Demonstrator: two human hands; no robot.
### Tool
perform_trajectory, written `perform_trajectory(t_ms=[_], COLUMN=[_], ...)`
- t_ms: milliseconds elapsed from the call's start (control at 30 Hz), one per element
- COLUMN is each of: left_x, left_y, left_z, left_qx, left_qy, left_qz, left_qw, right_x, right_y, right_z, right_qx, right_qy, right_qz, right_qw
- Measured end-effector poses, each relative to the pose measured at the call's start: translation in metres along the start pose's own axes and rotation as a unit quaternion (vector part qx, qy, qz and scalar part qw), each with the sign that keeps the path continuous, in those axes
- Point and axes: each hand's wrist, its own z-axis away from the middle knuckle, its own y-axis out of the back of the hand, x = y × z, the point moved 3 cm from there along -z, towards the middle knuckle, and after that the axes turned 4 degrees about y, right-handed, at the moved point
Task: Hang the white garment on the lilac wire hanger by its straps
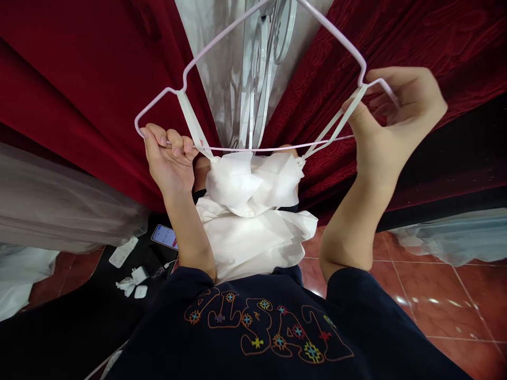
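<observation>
A pale pink hanger is held up in front of me. From its two notches hang the thin straps of a white garment, which drapes down over my lap. My left hand is closed around the hanger's lower left corner, its fingers curled over the bottom bar. At the right end, my right hand has its thumb against the right strap near the notch, with its fingers behind the hanger's end. The left strap sits in the left notch.
Red curtains hang ahead on both sides of a pale sheer one. At the lower left, a phone, a white charger and a small white case lie on a black surface. Red tiles cover the floor at right.
</observation>
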Motion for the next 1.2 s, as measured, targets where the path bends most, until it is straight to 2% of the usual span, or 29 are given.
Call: perform_trajectory(t_ms=[67,133,233,300,367,400,467,533,567,600,633,800,1000,1200], left_x=[-0.001,-0.004,-0.006,-0.006,-0.006,-0.007,-0.007,-0.008,-0.009,-0.009,-0.01,-0.012,-0.007,-0.005], left_y=[0.0,0.001,0.001,0.001,0.001,0.001,0.001,0.001,0.002,0.003,0.004,0.011,0.013,0.009], left_z=[0.002,0.003,0.005,0.005,0.006,0.006,0.007,0.009,0.01,0.011,0.012,0.018,0.028,0.033], left_qx=[0.001,0.005,0.015,0.015,0.011,0.008,0.003,-0.008,-0.016,-0.024,-0.032,-0.072,-0.078,-0.086], left_qy=[0.004,0.018,0.033,0.028,0.02,0.018,0.012,0.006,0.004,0.002,0.0,-0.023,-0.017,0.011], left_qz=[-0.002,-0.002,0.002,0.003,0.002,0.002,0.003,-0.002,-0.007,-0.017,-0.03,-0.117,-0.193,-0.223], left_qw=[1.0,1.0,0.999,0.999,1.0,1.0,1.0,1.0,1.0,1.0,0.999,0.99,0.978,0.971], right_x=[-0.003,-0.01,-0.027,-0.041,-0.056,-0.063,-0.072,-0.074,-0.073,-0.071,-0.069,-0.063,-0.057,-0.057], right_y=[0.005,0.009,0.007,0.0,-0.009,-0.015,-0.026,-0.037,-0.041,-0.044,-0.047,-0.057,-0.065,-0.065], right_z=[0.008,0.017,0.031,0.038,0.042,0.043,0.044,0.048,0.051,0.053,0.056,0.065,0.069,0.07], right_qx=[0.039,0.108,0.218,0.237,0.194,0.142,-0.011,-0.167,-0.218,-0.242,-0.244,-0.16,-0.179,-0.172], right_qy=[0.079,0.142,0.155,0.156,0.165,0.174,0.165,0.119,0.087,0.061,0.047,0.037,-0.012,-0.012], right_qz=[0.015,0.023,0.012,-0.02,-0.055,-0.066,-0.06,-0.034,-0.021,-0.01,-0.001,-0.004,-0.008,-0.006], right_qw=[0.996,0.984,0.964,0.959,0.965,0.972,0.984,0.978,0.972,0.968,0.969,0.986,0.984,0.985])
